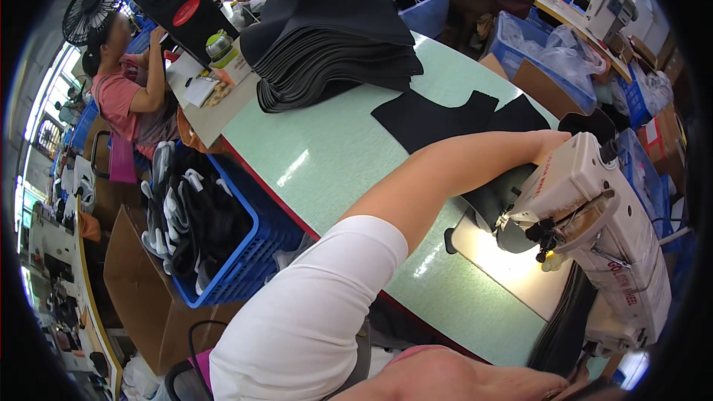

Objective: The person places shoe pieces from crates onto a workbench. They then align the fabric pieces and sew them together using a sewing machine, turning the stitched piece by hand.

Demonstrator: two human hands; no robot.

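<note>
Left hand (550,147) seemingly behind sewing machine (627,271)

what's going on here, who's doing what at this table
The person's left hand is at the far side of the sewing machine, with the arm stretched across the green table. The machine partly hides the fingers, so their grip can't be made out; the right hand isn't in view. Flat black pieces lie just beyond that arm, and a thick stack of black sheets sits farther back. Another person in pink is off to the left.
</note>
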